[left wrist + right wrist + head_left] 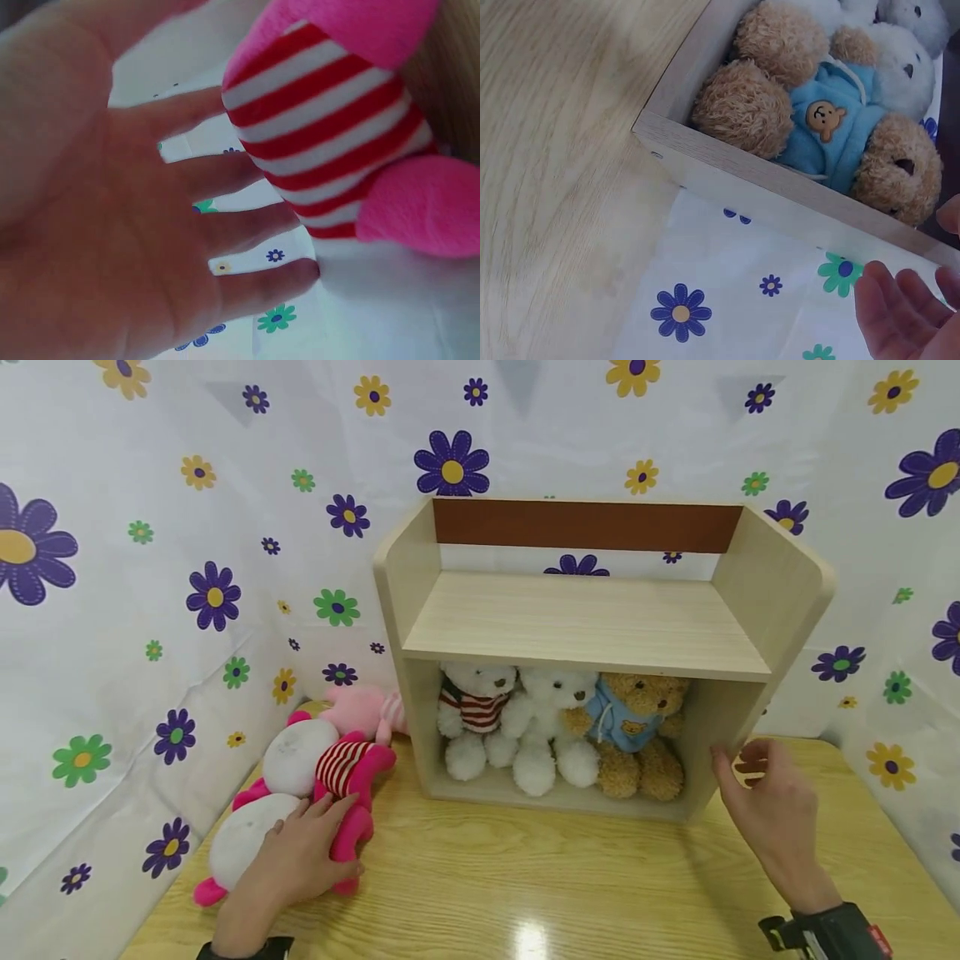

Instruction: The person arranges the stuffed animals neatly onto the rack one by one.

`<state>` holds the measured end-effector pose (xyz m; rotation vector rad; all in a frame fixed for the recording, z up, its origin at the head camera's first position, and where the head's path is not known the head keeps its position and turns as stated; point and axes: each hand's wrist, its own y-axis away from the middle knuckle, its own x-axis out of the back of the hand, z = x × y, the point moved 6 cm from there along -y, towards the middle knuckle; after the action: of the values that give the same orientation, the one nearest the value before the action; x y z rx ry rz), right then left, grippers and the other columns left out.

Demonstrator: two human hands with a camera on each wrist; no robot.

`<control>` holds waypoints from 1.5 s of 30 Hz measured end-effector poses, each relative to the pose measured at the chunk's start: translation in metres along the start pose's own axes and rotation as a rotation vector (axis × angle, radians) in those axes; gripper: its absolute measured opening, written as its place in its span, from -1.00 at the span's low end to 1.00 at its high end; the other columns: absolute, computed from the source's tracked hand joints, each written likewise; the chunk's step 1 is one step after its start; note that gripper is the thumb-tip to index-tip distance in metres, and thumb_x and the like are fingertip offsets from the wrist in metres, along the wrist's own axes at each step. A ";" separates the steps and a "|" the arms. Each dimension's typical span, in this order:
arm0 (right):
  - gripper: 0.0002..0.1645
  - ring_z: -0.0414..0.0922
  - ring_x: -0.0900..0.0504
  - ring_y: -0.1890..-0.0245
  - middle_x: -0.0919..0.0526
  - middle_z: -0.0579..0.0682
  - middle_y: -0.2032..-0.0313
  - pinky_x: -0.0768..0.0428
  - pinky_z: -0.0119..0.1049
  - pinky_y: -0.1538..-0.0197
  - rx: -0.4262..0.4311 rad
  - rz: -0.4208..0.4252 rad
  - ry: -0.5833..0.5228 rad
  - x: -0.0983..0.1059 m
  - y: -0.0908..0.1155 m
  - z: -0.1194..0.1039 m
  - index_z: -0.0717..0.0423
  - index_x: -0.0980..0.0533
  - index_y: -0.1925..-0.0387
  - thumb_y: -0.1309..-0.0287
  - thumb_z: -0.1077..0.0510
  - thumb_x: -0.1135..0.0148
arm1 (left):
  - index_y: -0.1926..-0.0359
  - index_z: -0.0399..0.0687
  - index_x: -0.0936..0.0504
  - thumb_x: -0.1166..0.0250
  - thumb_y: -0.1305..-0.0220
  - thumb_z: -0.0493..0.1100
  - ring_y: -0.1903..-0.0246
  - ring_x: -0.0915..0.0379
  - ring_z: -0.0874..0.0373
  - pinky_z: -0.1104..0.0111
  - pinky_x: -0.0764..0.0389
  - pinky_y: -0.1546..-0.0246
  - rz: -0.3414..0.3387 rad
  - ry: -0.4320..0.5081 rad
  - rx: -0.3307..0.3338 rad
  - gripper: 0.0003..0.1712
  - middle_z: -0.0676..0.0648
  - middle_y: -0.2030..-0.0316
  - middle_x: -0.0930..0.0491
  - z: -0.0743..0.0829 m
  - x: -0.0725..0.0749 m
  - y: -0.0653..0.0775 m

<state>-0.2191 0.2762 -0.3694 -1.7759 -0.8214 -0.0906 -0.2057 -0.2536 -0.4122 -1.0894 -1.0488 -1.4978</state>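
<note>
My left hand lies over the nearer pink-and-white plush toy, its fingers extended. In the left wrist view the fingers stay spread beside a red-and-white striped plush body; whether they press on it I cannot tell. A second such plush toy lies just behind. My right hand is at the right side panel of a wooden shelf, fingers loosely bent and gripping nothing. Inside its lower compartment sit a striped-shirt white bear, a plain white bear and a brown bear in a blue hoodie.
A pale pink plush toy lies at the back, left of the shelf. The shelf's upper board bears nothing. Flower-patterned cloth surrounds the wooden table at the back and sides.
</note>
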 end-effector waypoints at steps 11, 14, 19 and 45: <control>-0.47 0.02 -0.74 0.51 -0.71 0.37 0.32 -0.32 -0.88 0.35 -0.055 -0.040 -0.090 -0.008 -0.012 0.004 0.46 -0.48 -0.08 -0.13 0.24 -0.39 | -0.37 0.00 -0.50 -0.61 0.16 -0.14 0.00 -0.50 -0.26 -0.32 -0.52 0.12 0.048 -0.068 -0.021 -0.04 -0.24 -0.18 -0.55 -0.003 -0.001 0.001; -0.57 0.30 -0.71 0.50 -0.69 0.40 0.34 -0.29 -0.89 0.37 -0.038 -0.049 -0.090 -0.010 -0.014 0.003 0.48 -0.50 0.00 -0.16 0.28 -0.35 | -0.34 0.01 -0.52 -0.64 0.15 -0.11 0.04 -0.50 -0.22 -0.28 -0.55 0.19 0.040 -0.049 -0.004 -0.07 -0.23 -0.16 -0.56 -0.004 0.002 0.001; -0.62 0.33 -0.72 0.49 -0.69 0.42 0.31 -0.26 -0.89 0.38 -0.072 -0.063 -0.101 -0.013 -0.012 0.005 0.46 -0.50 0.01 -0.19 0.30 -0.33 | -0.42 -0.04 -0.39 -0.65 0.09 0.09 0.01 -0.52 -0.19 -0.22 -0.61 0.10 0.074 0.071 -0.016 0.05 -0.26 -0.16 -0.54 -0.008 0.024 0.006; -0.71 0.33 -0.70 0.50 -0.63 0.39 0.38 -0.30 -0.75 0.47 -0.046 -0.048 -0.065 -0.016 -0.009 0.003 0.49 -0.43 0.11 -0.24 0.32 -0.23 | -0.17 -0.14 -0.30 -0.27 -0.39 -0.35 -0.12 -0.37 0.19 0.68 -0.60 0.16 0.713 0.921 0.028 -0.56 0.18 -0.15 -0.25 -0.045 0.060 0.019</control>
<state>-0.2369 0.2728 -0.3705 -1.8109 -0.9158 -0.0844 -0.2003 -0.3123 -0.3625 -0.5242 -0.0134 -1.1548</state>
